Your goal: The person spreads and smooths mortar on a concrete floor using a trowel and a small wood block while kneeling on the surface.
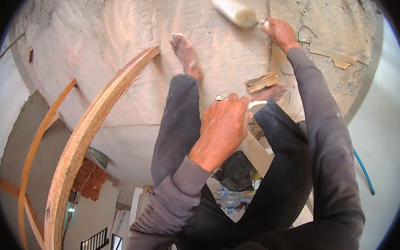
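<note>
In my right hand (280,32), reaching out to the far right of centre, the fingers are wrapped round the short handle of a white cylindrical tool that looks like a paint roller (235,12). It is blurred and held over the dusty, reddish-grey surface (140,19). My left hand (225,128) is closed in front of my legs, back of the hand up. From both sides of that fist sticks a thin, white-smeared rod (257,104); its middle is hidden by the fingers, and its kind cannot be made out.
At left rises a thick wooden beam (86,117), with a thinner one (38,138) beyond it. A broken wood block (262,82) lies by my right foot. Plastic bottles (230,199) and a black bag (235,170) show between my legs. Stacked red bricks (89,178) stand lower left.
</note>
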Motion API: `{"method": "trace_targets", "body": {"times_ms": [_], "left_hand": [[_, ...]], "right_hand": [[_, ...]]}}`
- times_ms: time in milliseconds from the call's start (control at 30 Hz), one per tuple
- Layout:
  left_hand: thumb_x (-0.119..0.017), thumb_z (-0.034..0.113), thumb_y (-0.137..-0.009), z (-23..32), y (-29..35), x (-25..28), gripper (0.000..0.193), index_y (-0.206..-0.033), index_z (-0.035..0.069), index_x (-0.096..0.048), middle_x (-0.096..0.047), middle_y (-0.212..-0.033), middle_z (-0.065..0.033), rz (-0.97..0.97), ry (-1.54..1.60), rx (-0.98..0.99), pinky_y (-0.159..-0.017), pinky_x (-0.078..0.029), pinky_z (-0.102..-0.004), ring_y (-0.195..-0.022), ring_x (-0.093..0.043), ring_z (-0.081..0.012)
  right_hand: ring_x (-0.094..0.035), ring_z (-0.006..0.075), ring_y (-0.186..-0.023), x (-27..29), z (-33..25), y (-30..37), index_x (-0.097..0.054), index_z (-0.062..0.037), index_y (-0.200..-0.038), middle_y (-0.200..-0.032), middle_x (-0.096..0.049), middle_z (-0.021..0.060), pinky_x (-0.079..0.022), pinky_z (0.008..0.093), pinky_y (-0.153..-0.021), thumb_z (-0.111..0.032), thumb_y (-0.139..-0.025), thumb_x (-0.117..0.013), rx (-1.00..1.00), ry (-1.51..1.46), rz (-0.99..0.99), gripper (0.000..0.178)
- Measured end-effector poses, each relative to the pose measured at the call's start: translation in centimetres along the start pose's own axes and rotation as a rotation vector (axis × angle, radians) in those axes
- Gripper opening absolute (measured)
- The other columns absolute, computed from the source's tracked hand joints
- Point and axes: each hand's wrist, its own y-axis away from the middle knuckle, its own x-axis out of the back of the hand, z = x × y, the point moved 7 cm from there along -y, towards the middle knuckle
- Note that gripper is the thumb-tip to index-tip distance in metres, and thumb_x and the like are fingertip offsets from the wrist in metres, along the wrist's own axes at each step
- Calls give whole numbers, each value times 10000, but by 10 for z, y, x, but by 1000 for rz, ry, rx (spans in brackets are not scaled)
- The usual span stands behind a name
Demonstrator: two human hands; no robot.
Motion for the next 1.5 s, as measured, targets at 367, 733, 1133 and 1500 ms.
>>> {"method": "trace_targets", "body": {"times_ms": [367,733,1133,1500], "left_hand": [[-638,146,-805,0,3,6,171,-831,2,-549,-530,-751,-159,35,32,-32,-628,-408,-448,-695,-543,-359],[-639,133,-807,-2,6,11,167,-844,-1,-547,-517,-740,-162,46,43,-31,-623,-410,-447,-696,-543,-359],[-621,146,-815,-7,12,8,159,-842,12,-538,-530,-771,-161,40,83,-12,-647,-423,-459,-743,-556,-364],[-638,129,-799,-10,17,18,162,-864,11,-548,-534,-785,-157,94,103,-40,-633,-431,-450,-736,-563,-363]], "right_hand": [[-668,332,-781,12,-3,15,-629,-49,-933,-826,-670,202,-533,445,-680,-363,-883,-547,-199,-12,2,328],[-674,261,-695,-47,-89,31,-603,-61,-838,-710,-662,125,-545,369,-626,-343,-873,-571,456,262,-200,287],[-664,305,-652,-50,-101,59,-594,-54,-829,-716,-659,150,-537,414,-565,-377,-855,-589,266,158,-205,324],[-648,293,-593,-2,-83,9,-571,-30,-883,-682,-634,165,-518,416,-501,-320,-899,-548,134,160,-69,292]]}}
